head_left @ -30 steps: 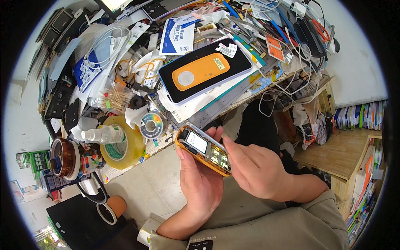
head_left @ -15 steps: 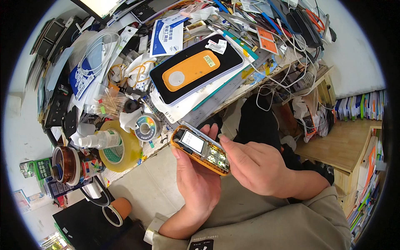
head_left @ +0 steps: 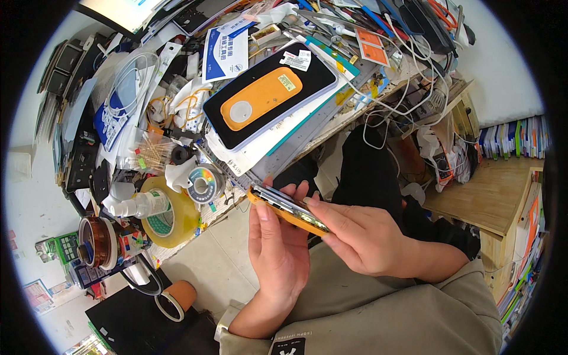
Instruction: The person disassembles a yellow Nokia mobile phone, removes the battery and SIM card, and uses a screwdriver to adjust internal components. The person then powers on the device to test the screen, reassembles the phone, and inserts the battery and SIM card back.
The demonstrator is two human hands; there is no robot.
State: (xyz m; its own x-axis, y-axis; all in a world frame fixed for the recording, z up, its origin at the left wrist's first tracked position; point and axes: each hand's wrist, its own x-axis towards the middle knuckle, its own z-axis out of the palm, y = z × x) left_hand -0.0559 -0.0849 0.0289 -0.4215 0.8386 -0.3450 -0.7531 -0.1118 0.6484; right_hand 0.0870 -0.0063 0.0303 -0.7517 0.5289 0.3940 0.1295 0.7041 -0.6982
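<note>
Both hands hold a small opened keypad phone (head_left: 287, 211) with an orange casing, just off the bench's front edge. It is tilted nearly edge-on, so its screen is hidden and only a little of its lit keypad shows. My left hand (head_left: 277, 251) grips the upper-left end, thumb along the orange side and fingertips behind. My right hand (head_left: 370, 239) pinches the lower-right end between thumb and fingers. On the bench beyond lies a large black phone (head_left: 236, 137), with a long rounded orange cover (head_left: 266, 96) on top.
Left of my hands stand a solder wire spool (head_left: 205, 183), a large yellow tape roll (head_left: 182, 234) and a clear spray bottle (head_left: 145, 203). Tools and cables (head_left: 408, 106) crowd the bench's far side. A wooden shelf (head_left: 473, 183) is on the right.
My hands have tilted the phone from showing its lit screen and keypad to nearly edge-on. Both hands still hold it. The whole view has shifted slightly.
</note>
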